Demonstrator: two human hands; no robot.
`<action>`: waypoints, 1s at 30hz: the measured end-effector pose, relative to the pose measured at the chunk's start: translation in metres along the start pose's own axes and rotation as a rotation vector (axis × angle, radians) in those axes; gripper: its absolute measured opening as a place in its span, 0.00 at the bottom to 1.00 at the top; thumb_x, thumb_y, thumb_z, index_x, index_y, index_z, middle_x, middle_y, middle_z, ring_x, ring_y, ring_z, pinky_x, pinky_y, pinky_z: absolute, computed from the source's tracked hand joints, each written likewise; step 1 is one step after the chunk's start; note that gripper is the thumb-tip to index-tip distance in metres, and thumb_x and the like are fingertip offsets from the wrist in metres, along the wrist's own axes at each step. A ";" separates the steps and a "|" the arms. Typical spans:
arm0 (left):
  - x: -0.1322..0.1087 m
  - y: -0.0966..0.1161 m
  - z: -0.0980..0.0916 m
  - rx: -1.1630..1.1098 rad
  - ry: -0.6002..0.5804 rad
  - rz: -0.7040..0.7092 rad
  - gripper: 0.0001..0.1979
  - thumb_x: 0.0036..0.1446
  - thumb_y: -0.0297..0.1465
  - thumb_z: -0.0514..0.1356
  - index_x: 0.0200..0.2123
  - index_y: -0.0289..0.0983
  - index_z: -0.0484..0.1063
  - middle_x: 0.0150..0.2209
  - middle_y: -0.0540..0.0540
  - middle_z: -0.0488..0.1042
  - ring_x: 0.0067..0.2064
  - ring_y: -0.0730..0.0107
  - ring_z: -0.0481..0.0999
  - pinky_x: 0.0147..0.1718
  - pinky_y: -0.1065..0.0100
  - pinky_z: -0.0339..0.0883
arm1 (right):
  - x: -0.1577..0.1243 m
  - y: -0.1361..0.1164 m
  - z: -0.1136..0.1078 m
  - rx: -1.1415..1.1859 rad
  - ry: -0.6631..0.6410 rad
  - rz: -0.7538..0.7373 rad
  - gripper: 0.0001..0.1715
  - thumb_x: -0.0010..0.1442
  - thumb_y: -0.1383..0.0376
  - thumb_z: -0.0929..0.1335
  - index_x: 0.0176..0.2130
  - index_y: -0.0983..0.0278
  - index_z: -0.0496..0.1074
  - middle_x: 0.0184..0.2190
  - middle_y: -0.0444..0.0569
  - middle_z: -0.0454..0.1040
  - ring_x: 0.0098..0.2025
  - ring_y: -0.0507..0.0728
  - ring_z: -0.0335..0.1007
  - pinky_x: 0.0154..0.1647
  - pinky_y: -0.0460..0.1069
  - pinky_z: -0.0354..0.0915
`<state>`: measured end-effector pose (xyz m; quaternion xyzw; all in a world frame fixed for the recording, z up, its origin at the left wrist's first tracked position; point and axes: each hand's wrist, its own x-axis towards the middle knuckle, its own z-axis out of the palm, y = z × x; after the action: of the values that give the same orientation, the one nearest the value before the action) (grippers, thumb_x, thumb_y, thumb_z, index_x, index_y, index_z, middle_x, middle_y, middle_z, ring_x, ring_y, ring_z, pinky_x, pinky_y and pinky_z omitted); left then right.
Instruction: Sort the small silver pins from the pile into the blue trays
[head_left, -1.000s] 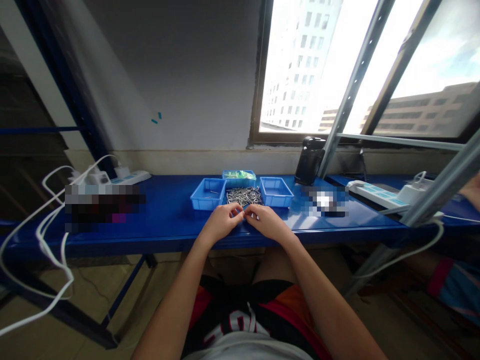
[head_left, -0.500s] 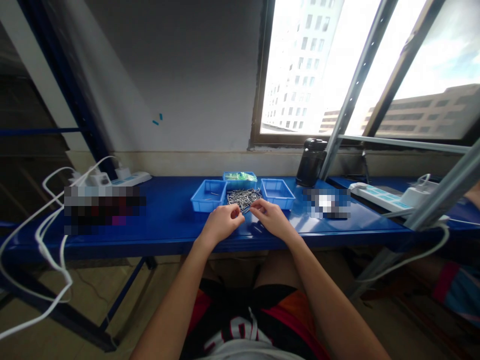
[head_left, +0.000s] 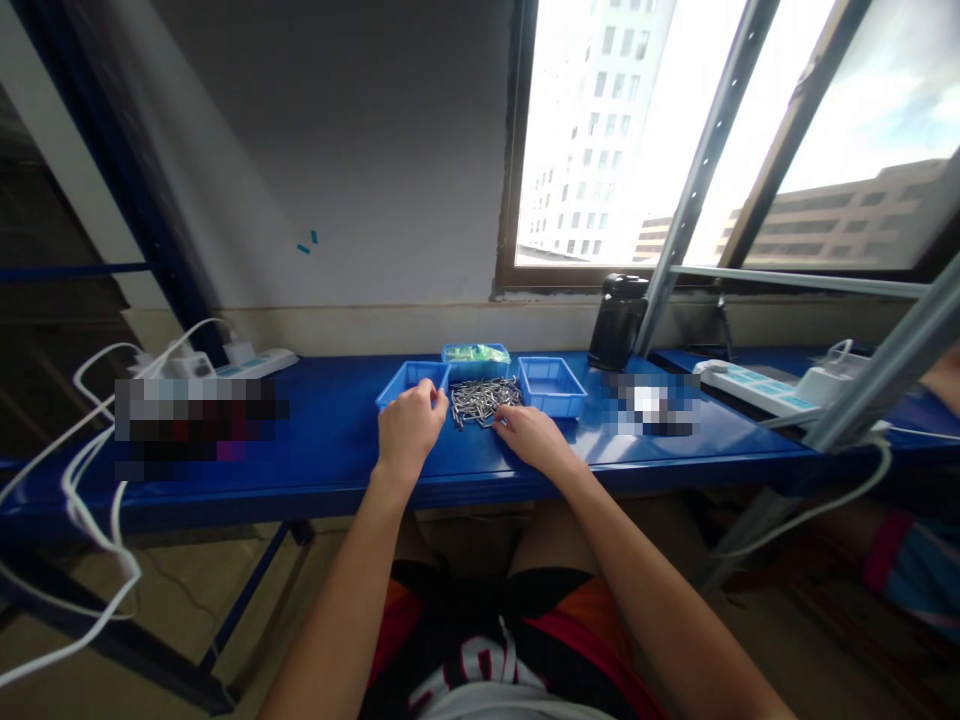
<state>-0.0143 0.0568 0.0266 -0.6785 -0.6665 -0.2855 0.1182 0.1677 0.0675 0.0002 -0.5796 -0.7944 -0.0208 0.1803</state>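
A loose pile of small silvery metal pieces (head_left: 480,398), like screws or nails, lies on the blue table between two blue bins. My left hand (head_left: 411,425) is closed in front of the left blue bin (head_left: 396,382), over its near right part. Whatever its fingers hold is hidden. At the pile's near right edge, my right hand (head_left: 531,438) has its fingertips pinched together, touching or very close to the metal pieces. I cannot make out what is between them. The right blue bin (head_left: 553,402) stands just beyond that hand.
Behind the pile is another blue bin (head_left: 452,366) with green-tinted plastic packets (head_left: 480,353). A black bottle-like container (head_left: 616,322) stands near the window. Power strips (head_left: 757,392) and white cables (head_left: 112,535) lie at the sides. A metal post (head_left: 870,370) rises on the right.
My left hand has moved left from the pile's front to the left bin. My right hand has shifted slightly left and lower at the pile. The view has turned a little.
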 end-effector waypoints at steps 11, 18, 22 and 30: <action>-0.014 0.014 0.024 -0.225 -0.303 0.252 0.12 0.56 0.37 0.52 0.40 0.40 0.69 0.33 0.45 0.76 0.35 0.63 0.74 0.30 0.70 0.59 | -0.006 0.007 0.003 0.208 0.071 -0.150 0.09 0.61 0.63 0.62 0.35 0.62 0.70 0.31 0.47 0.74 0.34 0.54 0.69 0.32 0.45 0.57; -0.014 0.009 0.021 -0.343 -0.358 0.310 0.11 0.55 0.38 0.53 0.36 0.41 0.73 0.33 0.48 0.76 0.34 0.65 0.74 0.30 0.70 0.60 | -0.008 0.007 0.003 0.407 0.075 -0.236 0.09 0.60 0.64 0.62 0.34 0.63 0.71 0.30 0.46 0.74 0.32 0.52 0.68 0.32 0.44 0.59; -0.014 0.008 0.021 -0.391 -0.350 0.306 0.12 0.56 0.37 0.52 0.33 0.40 0.73 0.31 0.48 0.76 0.34 0.65 0.74 0.32 0.70 0.61 | -0.008 0.007 0.002 0.451 0.087 -0.201 0.09 0.59 0.63 0.63 0.35 0.63 0.71 0.29 0.46 0.73 0.30 0.52 0.67 0.30 0.44 0.58; -0.015 0.007 0.018 -0.436 -0.350 0.286 0.15 0.59 0.37 0.48 0.34 0.39 0.73 0.34 0.45 0.77 0.36 0.64 0.74 0.33 0.71 0.61 | -0.006 0.009 0.003 0.451 0.095 -0.186 0.09 0.58 0.63 0.63 0.33 0.63 0.72 0.28 0.46 0.74 0.30 0.52 0.68 0.31 0.45 0.59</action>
<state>-0.0026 0.0537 0.0051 -0.8136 -0.4976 -0.2808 -0.1075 0.1770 0.0652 -0.0060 -0.4475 -0.8195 0.1134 0.3396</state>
